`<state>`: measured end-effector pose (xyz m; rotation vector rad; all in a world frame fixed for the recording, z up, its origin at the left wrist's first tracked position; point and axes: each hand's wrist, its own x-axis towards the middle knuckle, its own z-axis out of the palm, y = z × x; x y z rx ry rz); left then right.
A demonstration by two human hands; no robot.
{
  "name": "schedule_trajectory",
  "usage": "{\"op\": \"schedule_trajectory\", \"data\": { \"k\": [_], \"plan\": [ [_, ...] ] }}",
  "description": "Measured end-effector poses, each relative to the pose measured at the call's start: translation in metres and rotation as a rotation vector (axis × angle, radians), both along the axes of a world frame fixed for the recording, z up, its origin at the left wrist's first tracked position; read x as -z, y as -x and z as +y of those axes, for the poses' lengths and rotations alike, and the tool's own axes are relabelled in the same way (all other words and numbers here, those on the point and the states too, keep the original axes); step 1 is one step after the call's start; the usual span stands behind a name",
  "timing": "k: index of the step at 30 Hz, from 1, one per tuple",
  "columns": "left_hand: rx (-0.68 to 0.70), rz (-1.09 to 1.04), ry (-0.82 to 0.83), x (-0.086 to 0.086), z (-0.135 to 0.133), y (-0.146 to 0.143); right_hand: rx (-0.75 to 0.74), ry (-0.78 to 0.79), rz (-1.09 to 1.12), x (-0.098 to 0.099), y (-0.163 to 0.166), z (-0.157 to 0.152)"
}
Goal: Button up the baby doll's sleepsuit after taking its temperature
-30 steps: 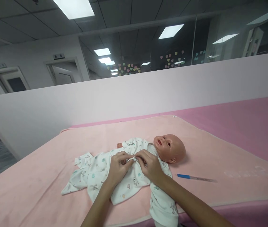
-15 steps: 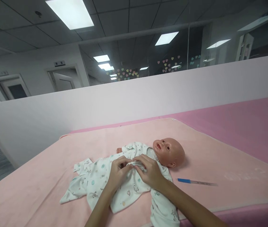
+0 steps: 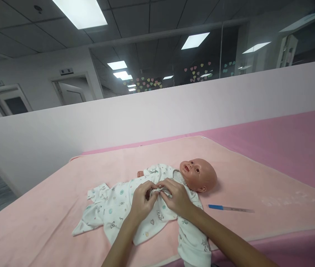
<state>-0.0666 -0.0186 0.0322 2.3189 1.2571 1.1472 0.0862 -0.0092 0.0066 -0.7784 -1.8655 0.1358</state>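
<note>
Office space with dark ceiling tiles and lit panels forms the background; a pale partition wall [image 3: 174, 111] runs behind the work surface. Glass beyond the partition carries small heart-shaped stickers [image 3: 196, 70].

Work surface: a darker pink sheet [image 3: 285, 148] covered by a light pink blanket [image 3: 243, 178]. All positions below are given relative to the baby doll.

Baby doll [image 3: 199, 174] lies on its back on the blanket, head toward the camera's right, face up. It wears a white printed romper [image 3: 118, 207], whose legs trail loose and flat away from the head, toward the camera's left. One sleeve of the garment hangs over the near edge of the blanket, below the doll's shoulder. A small doll hand [image 3: 140, 173] shows at the far side of the torso.

Left hand [image 3: 141, 202] rests on the doll's chest, fingers curled and pinching the front of the romper. Right hand [image 3: 176, 196] lies on the chest just below the doll's chin, fingers likewise clenched on a fold of the same fabric. The two hands meet fingertip to fingertip over the garment's front closure; what fastening lies between them cannot be made out.

Blue-capped thermometer [image 3: 229, 208] lies flat on the blanket, near the doll's head on the camera's side, apart from both hands and untouched.
</note>
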Motion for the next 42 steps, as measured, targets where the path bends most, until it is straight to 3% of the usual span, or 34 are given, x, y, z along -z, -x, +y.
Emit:
{"op": "schedule_trajectory", "data": {
  "k": [13, 23, 30, 42],
  "plan": [
    [-0.008, -0.052, -0.016, -0.003, -0.003, -0.002, -0.035, -0.005, 0.101, 0.000, -0.002, -0.001],
    [0.112, -0.208, 0.070, -0.007, -0.001, -0.002, -0.027, -0.055, 0.191, 0.003, -0.001, -0.001],
    [0.151, -0.178, 0.129, -0.011, -0.005, 0.000, -0.025, -0.098, 0.239, 0.002, -0.002, -0.001],
    [-0.108, 0.005, -0.207, 0.003, -0.019, -0.006, -0.020, -0.109, 0.210, 0.005, -0.004, -0.001]
  ]
}}
